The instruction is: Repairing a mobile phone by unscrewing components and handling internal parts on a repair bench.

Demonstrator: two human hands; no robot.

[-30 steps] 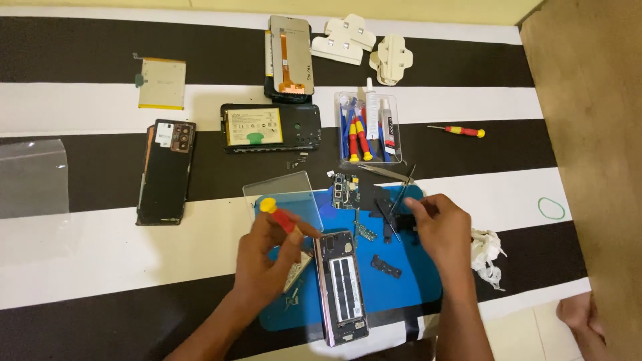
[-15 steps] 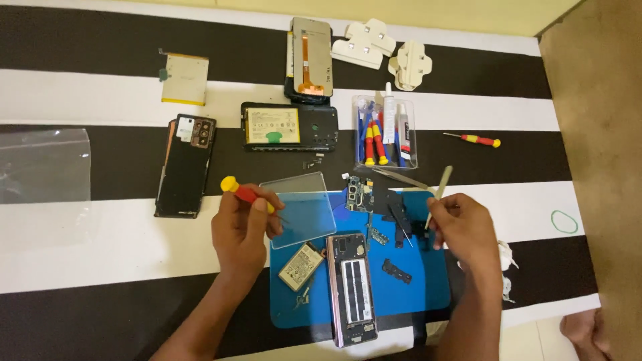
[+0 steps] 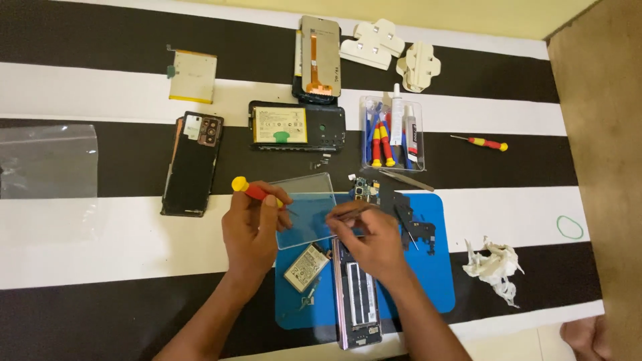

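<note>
Red-handled screwdriver [image 3: 255, 192] clamped in the left hand [image 3: 253, 230]'s grip; right hand [image 3: 372, 235] seemingly pinches thin tweezers [image 3: 349, 212] over clear plastic lid [image 3: 306, 208].

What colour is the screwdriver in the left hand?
The screwdriver is red with a yellow cap, seen in the head view.

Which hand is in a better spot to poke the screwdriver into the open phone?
Probably the left hand. It already holds the red and yellow screwdriver, just beside the open phone on the blue mat. The right hand lies over the phone's top, pinching something thin.
</note>
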